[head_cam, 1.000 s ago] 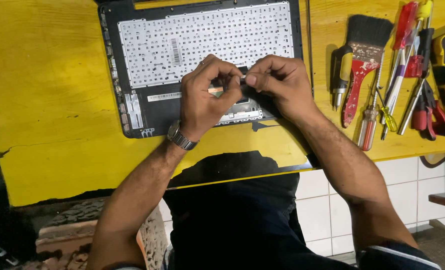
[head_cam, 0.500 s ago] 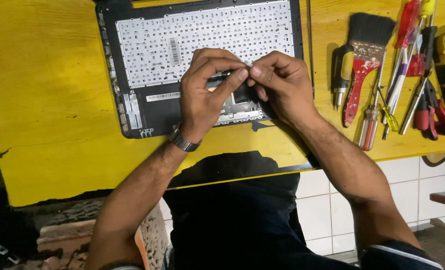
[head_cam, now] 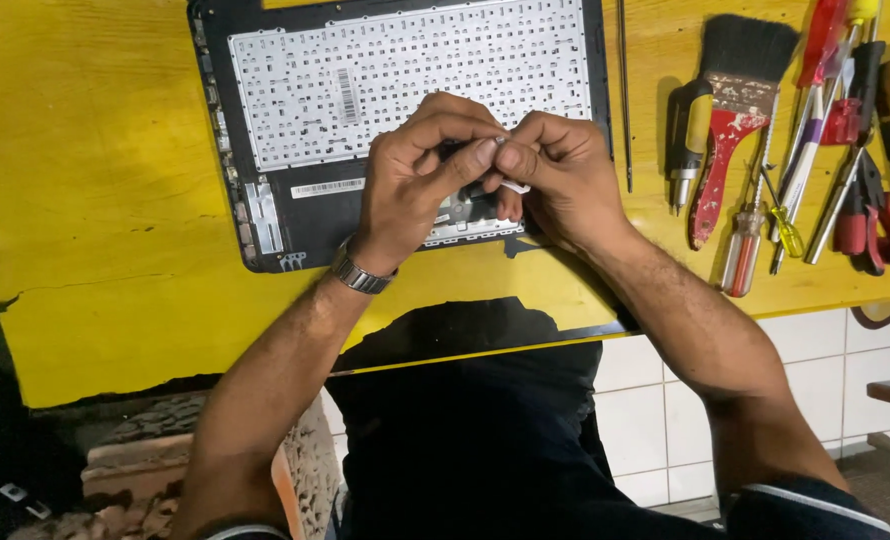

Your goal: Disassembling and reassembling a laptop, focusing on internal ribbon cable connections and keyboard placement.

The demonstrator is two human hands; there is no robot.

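Observation:
An opened laptop top case [head_cam: 265, 215] lies on the yellow table [head_cam: 95, 200], underside up, showing the white metal back of its keyboard [head_cam: 405, 85]. Both my hands meet over its lower right part. My left hand [head_cam: 415, 180], with a metal watch on the wrist, pinches a small white part [head_cam: 513, 186] with its fingertips. My right hand [head_cam: 555, 175] grips the same small part from the other side. The part itself is mostly hidden by my fingers.
Tools lie at the table's right: a black-bristled paintbrush with a red handle [head_cam: 730, 110], several screwdrivers [head_cam: 745, 250], red-handled pliers [head_cam: 865, 215]. A thin rod [head_cam: 625, 95] lies beside the case. The table's front edge is chipped, with white tiles below.
My hands have shifted slightly up and closer together over the case, and the fingertips now pinch tighter around the small white part.

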